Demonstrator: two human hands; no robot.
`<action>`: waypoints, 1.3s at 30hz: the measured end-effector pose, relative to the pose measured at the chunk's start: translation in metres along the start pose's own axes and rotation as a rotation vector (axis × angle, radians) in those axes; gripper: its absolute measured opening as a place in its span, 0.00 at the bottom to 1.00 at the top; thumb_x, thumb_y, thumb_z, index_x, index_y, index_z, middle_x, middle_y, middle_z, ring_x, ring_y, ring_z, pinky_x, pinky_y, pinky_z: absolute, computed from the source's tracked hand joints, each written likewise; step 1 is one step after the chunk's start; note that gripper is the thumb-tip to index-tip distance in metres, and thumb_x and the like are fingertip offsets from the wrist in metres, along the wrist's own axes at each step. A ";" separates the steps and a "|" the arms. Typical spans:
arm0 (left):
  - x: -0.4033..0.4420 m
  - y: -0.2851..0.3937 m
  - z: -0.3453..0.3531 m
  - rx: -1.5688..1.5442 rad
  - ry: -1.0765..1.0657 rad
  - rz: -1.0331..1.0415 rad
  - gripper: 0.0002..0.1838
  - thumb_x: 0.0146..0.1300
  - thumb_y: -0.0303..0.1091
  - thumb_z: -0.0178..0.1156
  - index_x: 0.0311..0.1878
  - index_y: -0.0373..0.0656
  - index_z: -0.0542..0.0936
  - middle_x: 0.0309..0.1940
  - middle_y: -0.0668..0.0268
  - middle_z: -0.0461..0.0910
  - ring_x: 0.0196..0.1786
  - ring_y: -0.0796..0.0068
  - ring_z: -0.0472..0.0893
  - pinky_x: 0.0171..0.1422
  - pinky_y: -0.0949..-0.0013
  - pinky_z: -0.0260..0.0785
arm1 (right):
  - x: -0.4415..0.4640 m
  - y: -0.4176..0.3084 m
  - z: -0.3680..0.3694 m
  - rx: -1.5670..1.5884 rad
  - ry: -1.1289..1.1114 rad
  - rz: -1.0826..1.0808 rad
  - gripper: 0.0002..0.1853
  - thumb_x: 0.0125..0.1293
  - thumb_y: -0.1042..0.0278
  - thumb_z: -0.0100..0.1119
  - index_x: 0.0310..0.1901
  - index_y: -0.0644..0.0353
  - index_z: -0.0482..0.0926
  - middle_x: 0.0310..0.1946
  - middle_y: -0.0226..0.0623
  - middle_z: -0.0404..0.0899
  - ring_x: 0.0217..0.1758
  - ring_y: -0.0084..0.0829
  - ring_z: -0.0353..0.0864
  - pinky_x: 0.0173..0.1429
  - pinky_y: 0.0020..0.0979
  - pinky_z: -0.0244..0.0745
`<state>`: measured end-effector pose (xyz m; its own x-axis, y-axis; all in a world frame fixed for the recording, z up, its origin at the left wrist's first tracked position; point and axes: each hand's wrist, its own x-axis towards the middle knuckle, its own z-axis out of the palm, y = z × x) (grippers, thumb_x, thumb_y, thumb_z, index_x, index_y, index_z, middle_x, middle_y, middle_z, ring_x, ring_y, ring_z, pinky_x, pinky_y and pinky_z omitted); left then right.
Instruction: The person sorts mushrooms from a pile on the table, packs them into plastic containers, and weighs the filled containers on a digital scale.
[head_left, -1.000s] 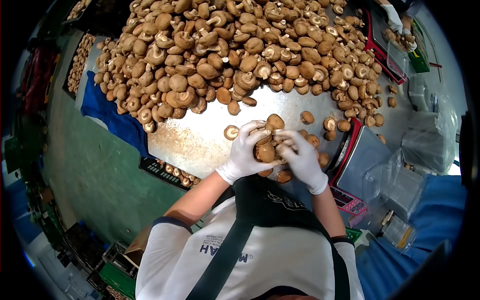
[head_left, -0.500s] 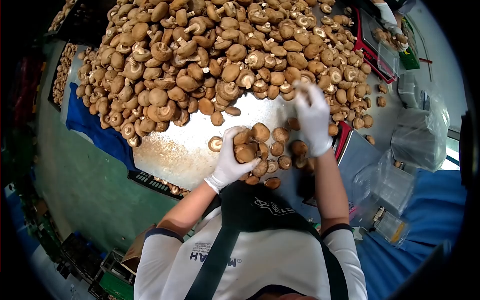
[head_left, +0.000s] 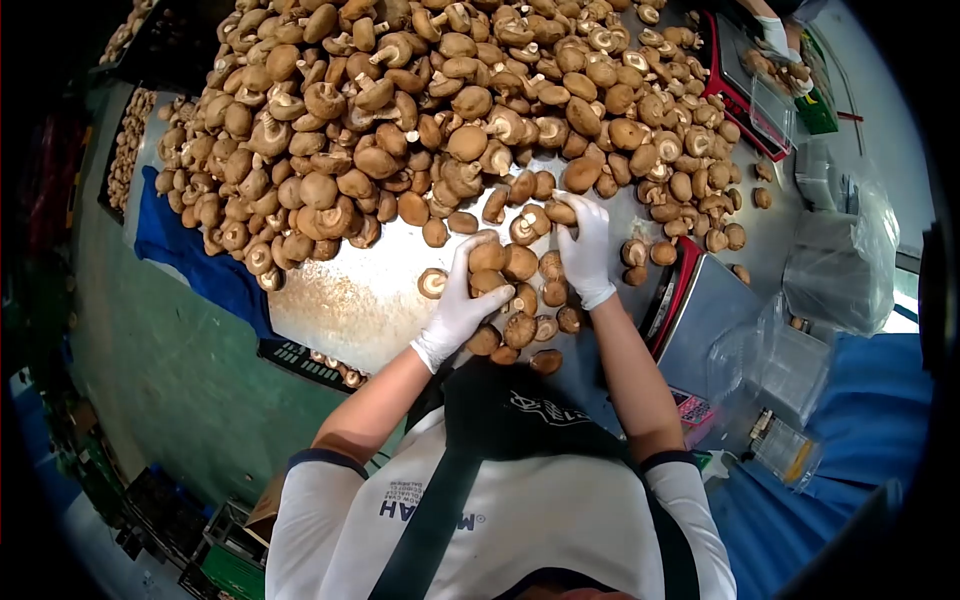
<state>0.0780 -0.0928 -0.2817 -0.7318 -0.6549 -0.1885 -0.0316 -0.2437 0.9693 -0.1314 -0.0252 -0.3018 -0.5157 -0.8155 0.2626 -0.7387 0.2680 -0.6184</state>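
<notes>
My left hand (head_left: 462, 305), in a white glove, curls round a couple of brown shiitake mushrooms (head_left: 487, 284) at the near side of the metal table. My gloved right hand (head_left: 588, 245) is further right, its thumb and fingers closed on a shiitake mushroom (head_left: 560, 211). Between and below both hands lies a loose group of smaller shiitake mushrooms (head_left: 520, 330), some cap up, some stem up. Just ahead of the hands, a large pile of shiitake mushrooms (head_left: 390, 110) covers the far part of the table.
To my right stands a red-edged weighing scale (head_left: 705, 310), with clear plastic trays (head_left: 785, 375) beside it. A second red scale (head_left: 745, 90) is at the far right, near another person's gloved hand (head_left: 773, 35). Blue cloth (head_left: 200, 250) hangs over the table's left edge.
My right hand has moved left and towards my left hand, bringing several mushrooms from the pile's edge nearer. My left hand has stayed almost in place.
</notes>
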 end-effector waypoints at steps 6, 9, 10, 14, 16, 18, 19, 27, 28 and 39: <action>-0.008 0.010 0.007 0.028 -0.058 -0.060 0.42 0.59 0.35 0.69 0.73 0.40 0.59 0.69 0.58 0.62 0.72 0.64 0.63 0.76 0.62 0.56 | -0.036 -0.005 -0.011 0.183 0.137 -0.061 0.21 0.56 0.83 0.59 0.53 0.61 0.74 0.50 0.45 0.75 0.54 0.47 0.74 0.60 0.42 0.70; -0.010 0.001 0.014 0.121 -0.060 0.034 0.42 0.56 0.37 0.73 0.72 0.40 0.63 0.66 0.54 0.63 0.72 0.57 0.63 0.77 0.61 0.55 | -0.048 -0.038 -0.021 0.314 0.172 -0.009 0.20 0.53 0.83 0.61 0.49 0.60 0.75 0.50 0.44 0.76 0.52 0.47 0.75 0.59 0.41 0.71; -0.011 0.000 0.013 0.183 -0.042 0.047 0.42 0.56 0.37 0.73 0.71 0.40 0.64 0.66 0.54 0.63 0.71 0.57 0.64 0.77 0.61 0.55 | -0.050 -0.046 -0.024 0.315 0.115 -0.029 0.20 0.53 0.83 0.61 0.49 0.60 0.76 0.49 0.44 0.77 0.52 0.47 0.75 0.58 0.41 0.71; -0.014 -0.006 0.016 0.250 0.054 0.066 0.34 0.56 0.36 0.73 0.65 0.40 0.72 0.62 0.55 0.68 0.68 0.58 0.67 0.74 0.62 0.58 | -0.066 -0.069 -0.025 0.195 -0.057 -0.115 0.23 0.51 0.82 0.64 0.52 0.60 0.79 0.48 0.42 0.79 0.51 0.47 0.75 0.58 0.41 0.71; -0.016 -0.013 0.013 0.236 0.065 0.019 0.31 0.56 0.35 0.72 0.63 0.39 0.74 0.59 0.56 0.70 0.67 0.59 0.68 0.73 0.63 0.59 | -0.070 -0.084 -0.030 0.183 -0.100 -0.084 0.26 0.51 0.82 0.63 0.55 0.59 0.78 0.48 0.42 0.78 0.53 0.48 0.75 0.59 0.41 0.71; -0.017 -0.013 0.011 0.127 0.071 -0.033 0.27 0.57 0.33 0.71 0.59 0.39 0.76 0.57 0.59 0.73 0.65 0.63 0.70 0.73 0.64 0.60 | -0.061 -0.087 -0.042 0.285 -0.237 -0.034 0.25 0.56 0.82 0.59 0.58 0.60 0.78 0.48 0.43 0.81 0.53 0.45 0.78 0.60 0.38 0.72; -0.017 -0.015 0.007 0.083 0.067 -0.069 0.27 0.57 0.33 0.71 0.59 0.39 0.76 0.57 0.59 0.73 0.65 0.63 0.70 0.73 0.64 0.60 | -0.054 -0.080 -0.048 0.386 -0.300 -0.010 0.24 0.58 0.81 0.57 0.58 0.61 0.78 0.48 0.43 0.82 0.52 0.43 0.80 0.59 0.37 0.73; -0.011 0.001 -0.001 -0.017 -0.037 -0.037 0.24 0.58 0.31 0.70 0.58 0.40 0.75 0.60 0.61 0.70 0.65 0.65 0.70 0.72 0.66 0.60 | 0.042 0.017 -0.013 -0.185 -0.087 -0.007 0.27 0.56 0.69 0.67 0.60 0.55 0.79 0.58 0.44 0.76 0.60 0.46 0.72 0.65 0.41 0.68; -0.012 0.004 -0.003 0.022 -0.045 -0.029 0.25 0.58 0.30 0.69 0.58 0.39 0.75 0.61 0.60 0.70 0.66 0.64 0.70 0.72 0.65 0.60 | 0.043 0.034 0.000 -0.154 -0.125 0.013 0.28 0.55 0.68 0.69 0.61 0.54 0.79 0.56 0.46 0.77 0.58 0.47 0.74 0.65 0.40 0.70; -0.011 0.006 -0.003 -0.640 -0.229 -0.327 0.27 0.68 0.40 0.55 0.66 0.38 0.68 0.55 0.62 0.77 0.56 0.73 0.76 0.62 0.67 0.69 | -0.001 -0.025 -0.049 1.437 -0.079 0.890 0.27 0.82 0.47 0.27 0.59 0.60 0.71 0.45 0.36 0.79 0.38 0.27 0.78 0.39 0.27 0.73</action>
<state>0.0876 -0.0896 -0.2741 -0.8784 -0.3302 -0.3454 0.0797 -0.8139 0.5755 -0.1341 -0.0061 -0.2504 -0.4700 -0.7134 -0.5197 0.7337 0.0116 -0.6794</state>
